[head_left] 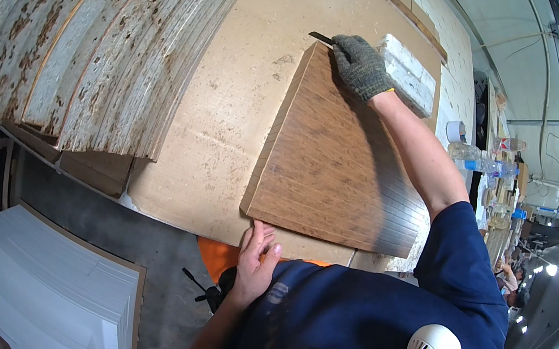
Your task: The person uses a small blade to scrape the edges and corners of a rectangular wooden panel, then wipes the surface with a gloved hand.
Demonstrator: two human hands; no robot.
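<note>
A brown wood-grain panel [328,159] lies in front of me on a cardboard-covered table. Its left side looks thick; I cannot tell whether it is one board or a stack. My right hand [359,65], in a grey knitted glove, is closed at the panel's far end. From its fingers a thin dark blade [321,38] points left past the far corner; the handle is hidden in the glove. My bare left hand [257,262] is at the panel's near-left corner, fingertips at the edge and thumb apart, holding nothing.
Left of the panel rises a tall stack of stained sheets [101,64]. White boards [50,298] are piled at lower left. Right of my glove lies a white block [408,74], with a wooden strip [404,16] beyond. Plastic bottles [486,164] stand at right.
</note>
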